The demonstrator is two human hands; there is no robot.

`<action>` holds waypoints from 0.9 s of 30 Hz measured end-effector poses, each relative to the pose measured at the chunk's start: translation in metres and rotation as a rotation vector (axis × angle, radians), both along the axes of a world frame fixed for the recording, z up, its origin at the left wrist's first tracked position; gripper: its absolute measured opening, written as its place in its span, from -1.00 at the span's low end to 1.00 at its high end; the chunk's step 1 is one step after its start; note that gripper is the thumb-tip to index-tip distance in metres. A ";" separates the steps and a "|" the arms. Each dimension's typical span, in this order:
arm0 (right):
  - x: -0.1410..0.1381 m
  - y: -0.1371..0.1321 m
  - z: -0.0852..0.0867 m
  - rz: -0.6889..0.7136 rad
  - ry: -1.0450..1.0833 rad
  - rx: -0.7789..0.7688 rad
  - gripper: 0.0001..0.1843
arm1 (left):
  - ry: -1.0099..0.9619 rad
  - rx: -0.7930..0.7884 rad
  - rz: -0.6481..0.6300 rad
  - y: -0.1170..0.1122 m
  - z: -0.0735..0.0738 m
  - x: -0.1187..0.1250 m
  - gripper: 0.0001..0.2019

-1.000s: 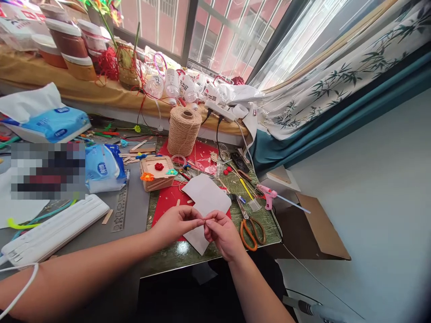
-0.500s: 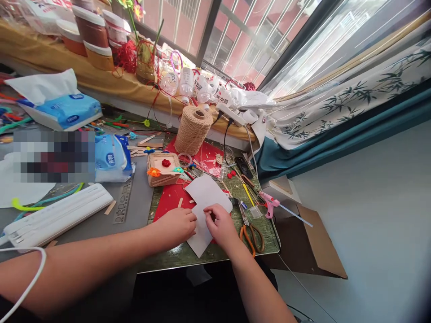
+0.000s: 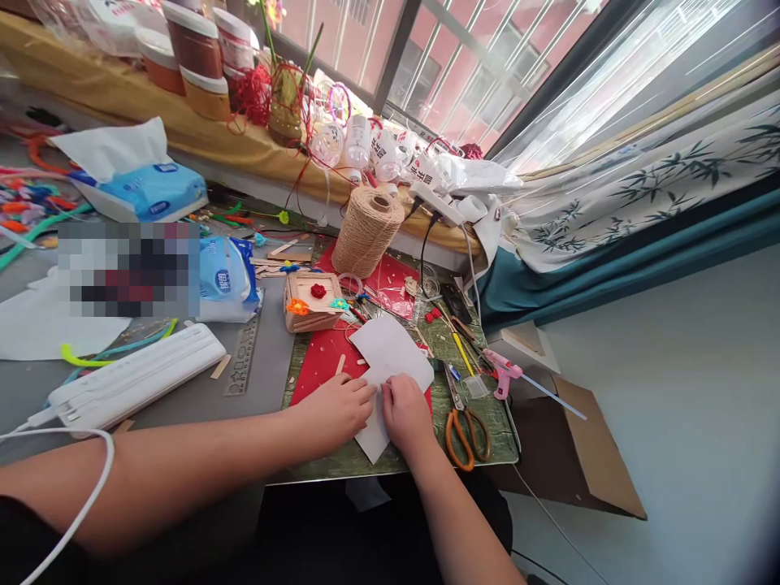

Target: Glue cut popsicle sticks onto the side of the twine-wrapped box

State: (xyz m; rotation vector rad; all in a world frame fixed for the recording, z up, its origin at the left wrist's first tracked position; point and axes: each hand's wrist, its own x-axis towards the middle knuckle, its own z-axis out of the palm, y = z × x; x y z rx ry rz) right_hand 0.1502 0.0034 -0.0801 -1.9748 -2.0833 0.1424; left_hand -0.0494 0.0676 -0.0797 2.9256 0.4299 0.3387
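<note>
Both my hands rest on the white paper sheets [image 3: 390, 349] that lie on a red mat [image 3: 320, 366] at the table's front edge. My left hand [image 3: 338, 406] has its fingers curled, its fingertips pressing the paper's left edge. My right hand [image 3: 407, 410] lies just beside it, fingers bent down onto the paper. Whether anything small sits between the fingertips is hidden. Orange-handled scissors [image 3: 464, 426] lie to the right of my right hand.
A small wooden box with crocheted flowers [image 3: 312, 301] and a twine spool [image 3: 366, 231] stand behind the paper. A pink glue gun [image 3: 504, 374] lies at the right edge. Tissue packs [image 3: 143, 183], a white flat device [image 3: 137, 378] and a ruler [image 3: 244, 357] fill the left side.
My hands have come down from a raised pinch onto the paper and now press on it. The camera has shifted, so the scene sits further right.
</note>
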 end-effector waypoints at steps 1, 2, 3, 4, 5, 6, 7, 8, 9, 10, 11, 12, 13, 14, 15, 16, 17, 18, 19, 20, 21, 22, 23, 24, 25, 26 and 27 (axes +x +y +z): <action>0.000 0.000 0.001 0.000 -0.021 0.003 -0.72 | -0.002 -0.002 0.004 0.000 0.000 0.000 -0.82; 0.000 0.000 0.003 0.007 -0.039 0.003 -0.72 | -0.004 -0.006 0.007 0.000 0.000 0.000 -0.82; -0.001 0.000 0.004 0.019 -0.055 0.000 -0.73 | -0.006 -0.011 0.010 0.000 0.000 0.000 -0.82; -0.001 0.001 0.006 0.032 -0.071 -0.005 -0.74 | -0.007 -0.018 0.013 0.001 0.001 0.000 -0.83; -0.002 0.003 0.007 0.046 -0.086 -0.011 -0.75 | -0.008 -0.025 0.017 0.001 0.001 0.000 -0.84; -0.003 0.005 0.007 0.060 -0.102 -0.019 -0.76 | -0.010 -0.033 0.021 0.002 0.001 0.000 -0.85; -0.003 0.006 0.008 0.075 -0.118 -0.029 -0.77 | -0.012 -0.041 0.025 0.002 0.000 0.000 -0.85; -0.004 0.008 0.008 0.093 -0.131 -0.040 -0.77 | -0.014 -0.048 0.029 0.003 0.000 0.000 -0.86; -0.005 0.010 0.008 0.111 -0.143 -0.052 -0.78 | -0.016 -0.055 0.032 0.003 -0.001 0.001 -0.85; -0.005 0.011 0.009 0.129 -0.152 -0.064 -0.79 | -0.016 -0.062 0.037 0.003 -0.001 0.001 -0.84; -0.004 0.011 0.009 0.146 -0.160 -0.076 -0.79 | -0.013 -0.067 0.040 0.002 -0.002 0.001 -0.83; -0.003 0.011 0.010 0.161 -0.167 -0.089 -0.79 | -0.005 -0.071 0.043 0.002 -0.002 0.001 -0.81; -0.001 0.010 0.010 0.175 -0.173 -0.103 -0.78 | 0.007 -0.074 0.047 0.001 -0.002 0.000 -0.80; 0.002 0.008 0.012 0.190 -0.178 -0.119 -0.77 | 0.023 -0.076 0.050 0.000 -0.002 0.000 -0.78; 0.005 0.006 0.013 0.205 -0.182 -0.136 -0.78 | 0.042 -0.079 0.050 0.000 -0.001 0.000 -0.76; 0.009 0.003 0.015 0.222 -0.187 -0.155 -0.79 | 0.058 -0.081 0.048 -0.001 -0.001 0.000 -0.74; 0.013 -0.001 0.018 0.238 -0.192 -0.176 -0.81 | 0.071 -0.085 0.044 -0.001 0.000 0.000 -0.73; 0.017 -0.004 0.021 0.251 -0.197 -0.197 -0.83 | 0.079 -0.090 0.042 -0.002 0.002 0.000 -0.72; 0.021 -0.006 0.024 0.260 -0.202 -0.217 -0.84 | 0.082 -0.094 0.041 -0.002 0.003 0.000 -0.72; 0.024 -0.008 0.028 0.264 -0.205 -0.235 -0.84 | 0.081 -0.097 0.040 -0.002 0.004 0.000 -0.71; 0.027 -0.009 0.032 0.260 -0.208 -0.248 -0.84 | 0.077 -0.100 0.040 -0.001 0.005 0.000 -0.71; 0.027 -0.008 0.034 0.249 -0.209 -0.256 -0.83 | 0.074 -0.101 0.039 -0.001 0.006 0.000 -0.71; 0.026 -0.005 0.036 0.231 -0.210 -0.255 -0.81 | 0.071 -0.101 0.036 -0.001 0.007 0.000 -0.70; 0.024 -0.002 0.037 0.209 -0.210 -0.248 -0.80 | 0.068 -0.100 0.032 -0.001 0.007 0.000 -0.69; 0.020 0.003 0.037 0.186 -0.211 -0.235 -0.79 | 0.066 -0.099 0.027 -0.001 0.006 0.000 -0.69; 0.016 0.008 0.035 0.167 -0.211 -0.221 -0.78 | 0.065 -0.097 0.026 -0.001 0.006 0.000 -0.69; 0.011 0.012 0.033 0.153 -0.211 -0.210 -0.77 | 0.065 -0.092 0.028 -0.001 0.005 0.000 -0.69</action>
